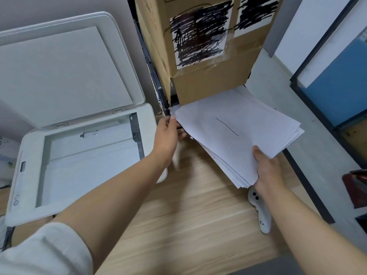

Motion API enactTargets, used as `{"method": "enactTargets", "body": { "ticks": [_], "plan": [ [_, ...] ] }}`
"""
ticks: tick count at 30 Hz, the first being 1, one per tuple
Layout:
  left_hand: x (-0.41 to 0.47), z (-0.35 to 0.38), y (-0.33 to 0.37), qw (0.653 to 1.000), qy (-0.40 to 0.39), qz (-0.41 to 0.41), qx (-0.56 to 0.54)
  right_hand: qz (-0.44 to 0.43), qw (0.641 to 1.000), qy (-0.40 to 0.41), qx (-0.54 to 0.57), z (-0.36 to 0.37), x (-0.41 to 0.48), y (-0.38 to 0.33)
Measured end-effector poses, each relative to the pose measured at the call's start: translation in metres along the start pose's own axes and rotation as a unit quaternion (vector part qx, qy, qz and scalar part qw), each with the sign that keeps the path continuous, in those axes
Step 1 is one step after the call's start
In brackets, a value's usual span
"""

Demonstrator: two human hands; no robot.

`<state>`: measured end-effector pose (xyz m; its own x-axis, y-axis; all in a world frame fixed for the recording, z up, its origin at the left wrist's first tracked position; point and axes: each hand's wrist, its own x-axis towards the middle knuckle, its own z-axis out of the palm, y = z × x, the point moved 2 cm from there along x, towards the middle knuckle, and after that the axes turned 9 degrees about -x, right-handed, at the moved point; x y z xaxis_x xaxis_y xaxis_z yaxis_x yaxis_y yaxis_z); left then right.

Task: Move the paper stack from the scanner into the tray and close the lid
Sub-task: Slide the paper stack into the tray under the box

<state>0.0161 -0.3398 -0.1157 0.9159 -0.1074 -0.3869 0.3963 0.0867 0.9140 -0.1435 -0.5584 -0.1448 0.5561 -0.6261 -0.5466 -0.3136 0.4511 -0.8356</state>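
Head view, looking down on a wooden desk (pixel 178 225). Both hands are on the paper stack (pixel 238 135), which is held in the air at the desk's far right, its far edge tucked just under the cardboard box (pixel 208 56) that overhangs there. The right hand (pixel 268 171) pinches the stack's near corner, thumb on top, fingers hidden beneath. The left hand (pixel 166 135) is at the stack's left edge; its fingers curl around that edge, though blur hides how tight the grip is. The sheets fan loosely along the right edge, not squared. A short dark line marks the top sheet.

Over at the desk's left edge sits the scanner (pixel 85 165), its lid (pixel 65 70) raised upright against the wall, glass bare. Its right side stands just beside the left forearm. Between scanner and stack runs a bare strip of wood, and the near half of the desk is open. A white controller (pixel 260 211) lies near the right edge, just below the right wrist. I cannot tell where the tray is.
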Motion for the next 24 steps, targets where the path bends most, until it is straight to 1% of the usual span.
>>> {"method": "enactTargets", "body": {
  "ticks": [2,4,9,12,15,19,22,24],
  "plan": [
    [-0.007,0.008,0.001,0.993,-0.049,-0.071,-0.079,0.006,1.000,-0.006,0.013,0.005,-0.002,0.002],
    [-0.010,0.012,0.002,0.988,-0.072,-0.095,-0.099,0.009,1.000,-0.013,0.020,0.008,-0.004,0.003],
    [-0.002,0.014,0.008,0.989,-0.061,-0.064,-0.121,0.028,0.999,-0.025,0.034,0.011,-0.004,0.004],
    [0.003,0.015,0.011,0.990,-0.029,-0.073,-0.118,0.025,0.999,-0.020,0.024,0.011,-0.004,0.002],
    [0.011,0.015,0.013,0.989,-0.006,-0.078,-0.126,0.026,0.998,-0.022,0.046,0.014,-0.006,0.001],
    [0.013,0.014,0.019,0.984,-0.029,-0.058,-0.164,0.051,0.994,-0.035,0.087,0.038,-0.011,0.000],
    [0.008,0.010,0.017,0.988,-0.059,-0.063,-0.128,0.055,0.991,-0.038,0.113,0.073,-0.009,-0.006],
    [0.007,0.004,0.015,0.991,-0.063,-0.064,-0.098,0.072,0.986,-0.068,0.134,0.099,-0.009,-0.015]
  ]
}}
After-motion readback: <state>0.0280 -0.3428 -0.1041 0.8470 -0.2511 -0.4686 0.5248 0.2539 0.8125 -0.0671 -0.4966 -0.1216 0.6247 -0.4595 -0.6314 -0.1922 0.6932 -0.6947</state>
